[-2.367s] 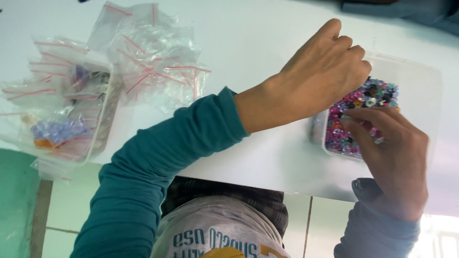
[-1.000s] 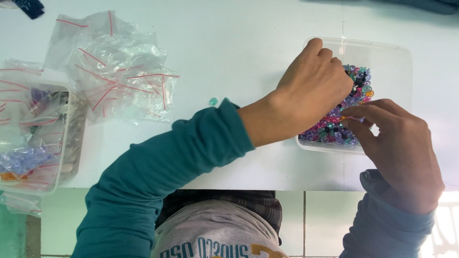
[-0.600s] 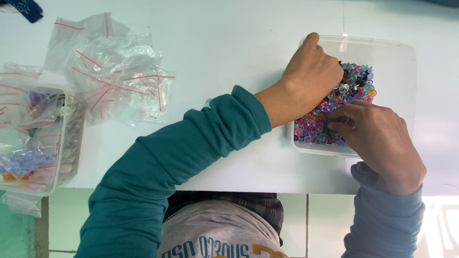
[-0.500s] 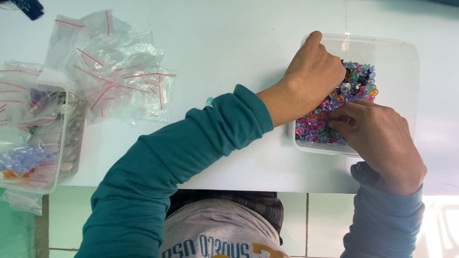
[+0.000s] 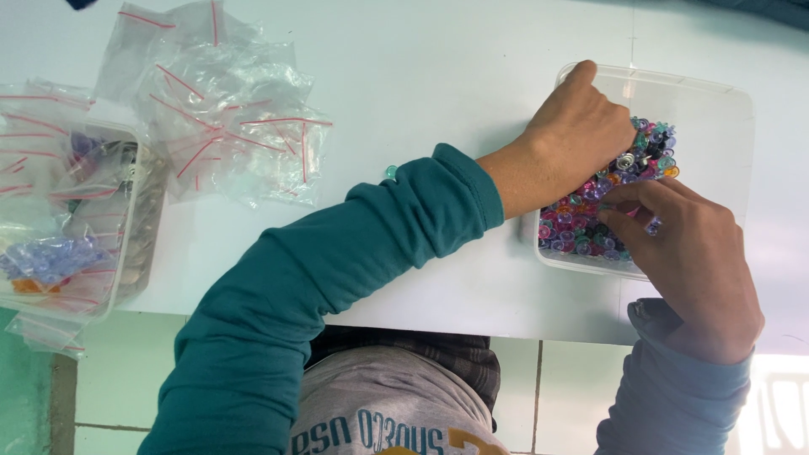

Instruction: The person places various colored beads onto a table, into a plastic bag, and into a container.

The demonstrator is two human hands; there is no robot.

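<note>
Pale table (image 5: 438, 76), clear tub (image 5: 716, 109) of multicoloured beads (image 5: 590, 227), both hands (image 5: 581, 139) curled, pinching among them.

There is one view only, from a camera worn on the person's head; it looks almost straight down over the pale worktop (image 5: 438, 76), close enough that the near edge of the worktop, the person's chest and the tiled floor below all fall inside the lower part of the frame; both teal sleeves run up from the bottom edge, so the far side of the worktop lies at the top; the clear tub (image 5: 716, 109) sits at the right, the heap of small clear bags (image 5: 227, 126) at the upper left; the left edge cuts off a second tray (image 5: 126, 253); no other view shares the scene.
</note>
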